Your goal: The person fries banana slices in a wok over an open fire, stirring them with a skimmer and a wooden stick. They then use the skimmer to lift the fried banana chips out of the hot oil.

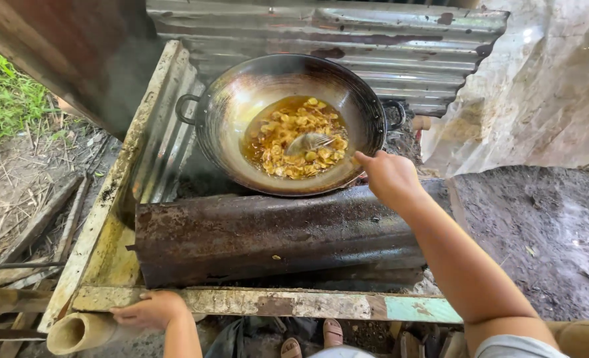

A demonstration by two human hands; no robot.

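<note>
A dark metal wok (pixel 228 106) with two loop handles sits on a rough outdoor stove. Several yellow slices (pixel 288 129) float in brownish oil inside it. My right hand (pixel 388 178) is at the wok's right rim, fingers closed on the handle of a metal skimmer (pixel 311 142) whose head lies among the slices. My left hand (pixel 150 309) rests at the lower left, gripping the end of a bamboo tube (pixel 75 333) beside the wooden frame.
A rusty curved metal sheet (pixel 268 232) fronts the stove, and a worn wooden beam (pixel 281 303) crosses below it. Corrugated metal (pixel 374 33) stands behind the wok, plastic sheeting (pixel 546 93) at right. Sandalled feet (pixel 311 338) show below. Grass and sticks lie at left.
</note>
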